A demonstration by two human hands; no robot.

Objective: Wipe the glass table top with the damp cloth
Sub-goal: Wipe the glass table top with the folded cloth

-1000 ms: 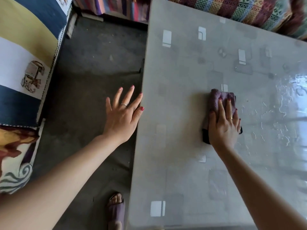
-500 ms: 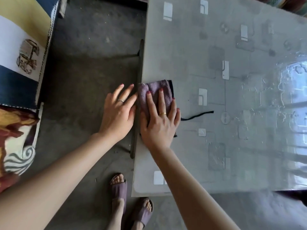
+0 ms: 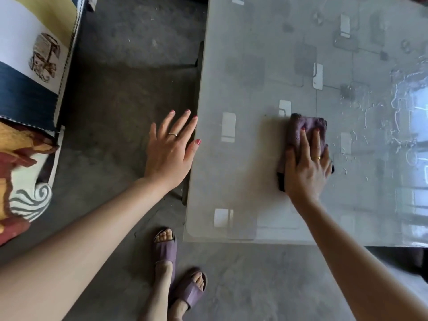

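**Head view: streaks and a slipping cloth are the main risks**

Your right hand (image 3: 306,163) lies flat on the cloth (image 3: 308,127), fingers straight, pressing it onto the glass top (image 3: 243,158). It does not clench the cloth. The cloth sits near the middle of the near part of the top, well apart from the left edge. Your left hand (image 3: 170,150) is released and holds nothing; it is spread just beside the left edge, the thumb tip over it.

Because you only press and do not grasp, the folded cloth may slide out from under your palm or unfold in a fast stroke. To the right of the cloth the glass shows wet trails and drops (image 3: 398,107). If you miss this zone, I think marks will stay there after drying. The near corner (image 3: 192,232) may also be missed.
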